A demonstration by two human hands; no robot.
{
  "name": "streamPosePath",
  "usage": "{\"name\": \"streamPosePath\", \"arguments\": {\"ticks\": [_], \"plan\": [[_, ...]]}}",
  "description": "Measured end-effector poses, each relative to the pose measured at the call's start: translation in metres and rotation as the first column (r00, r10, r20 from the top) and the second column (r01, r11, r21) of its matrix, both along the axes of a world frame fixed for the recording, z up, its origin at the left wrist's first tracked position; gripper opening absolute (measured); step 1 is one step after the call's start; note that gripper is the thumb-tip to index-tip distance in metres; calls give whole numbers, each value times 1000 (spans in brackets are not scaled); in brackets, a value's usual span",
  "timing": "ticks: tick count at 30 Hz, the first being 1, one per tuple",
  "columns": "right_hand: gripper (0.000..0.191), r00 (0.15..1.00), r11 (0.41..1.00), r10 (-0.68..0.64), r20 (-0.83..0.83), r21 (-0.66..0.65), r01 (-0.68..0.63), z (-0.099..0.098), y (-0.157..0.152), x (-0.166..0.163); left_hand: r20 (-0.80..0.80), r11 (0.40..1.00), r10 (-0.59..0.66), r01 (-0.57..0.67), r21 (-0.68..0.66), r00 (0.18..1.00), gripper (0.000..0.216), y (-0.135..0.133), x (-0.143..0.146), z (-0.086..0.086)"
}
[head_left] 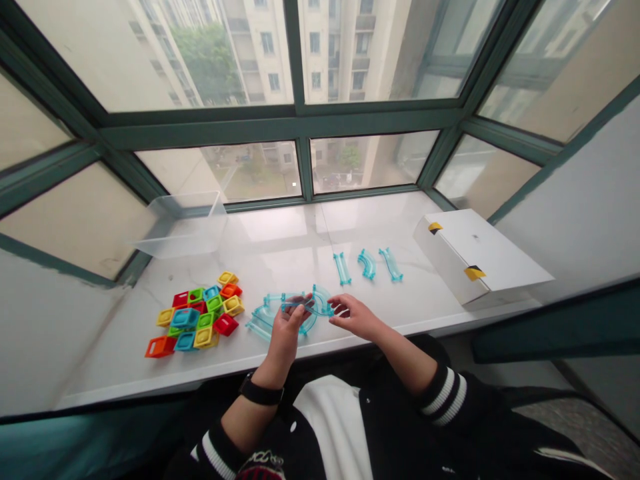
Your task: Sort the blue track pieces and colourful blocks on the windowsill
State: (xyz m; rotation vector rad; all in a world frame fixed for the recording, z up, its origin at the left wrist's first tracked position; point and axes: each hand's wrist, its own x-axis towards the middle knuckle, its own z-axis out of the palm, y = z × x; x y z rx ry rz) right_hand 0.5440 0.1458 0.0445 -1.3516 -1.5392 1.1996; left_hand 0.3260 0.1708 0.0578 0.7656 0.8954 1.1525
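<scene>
My left hand (291, 323) is closed on a translucent blue track piece (291, 303), held just above the sill. A curved blue track piece (323, 301) extends from there to the right. At its right end are the bent fingertips of my right hand (353, 316), seemingly pinching it. Whether the two held pieces are joined I cannot tell. Beneath and beside my left hand lies a pile of similar blue track pieces (263, 321), partly hidden by it. Farther back, a straight track piece (342, 269), a curved one (367, 264) and a slightly bent one (391, 265) lie in a row.
Several coloured square blocks (205, 321) are heaped on the left of the white sill (290, 233). Behind them stands a clear plastic bin (183, 230). A white box (483, 250) with yellow-black tape sits at the right. Green-framed windows (300, 123) close off the back.
</scene>
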Motion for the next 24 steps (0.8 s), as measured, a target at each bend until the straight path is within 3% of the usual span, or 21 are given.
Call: {"name": "streamPosePath", "arguments": {"ticks": [10,14,16,18,20,22,24], "plan": [[50,995,990,-48,-83,-134,37,-2,-8,19,47,991,-107,110,-73,993,52,4,0,-11],[51,988,987,-127,-88,-112,117,-2,-10,40,-143,987,-155,149,-52,978,57,10,-12,-14],[53,971,976,-207,-116,-88,198,-2,-9,57,-307,990,-113,133,44,945,55,14,-26,-14],[56,931,943,-334,-146,-53,330,-2,-8,77,-512,970,32,97,223,858,46,17,-45,-17],[59,856,868,-490,-165,-5,496,-3,-6,101,-708,900,252,108,421,659,40,18,-67,-24],[60,759,769,-623,-189,29,638,-4,-4,126,-772,818,434,157,554,465,41,17,-87,-36],[60,656,663,-724,-213,49,747,-6,-2,150,-765,756,536,201,623,357,46,13,-102,-52]]}}
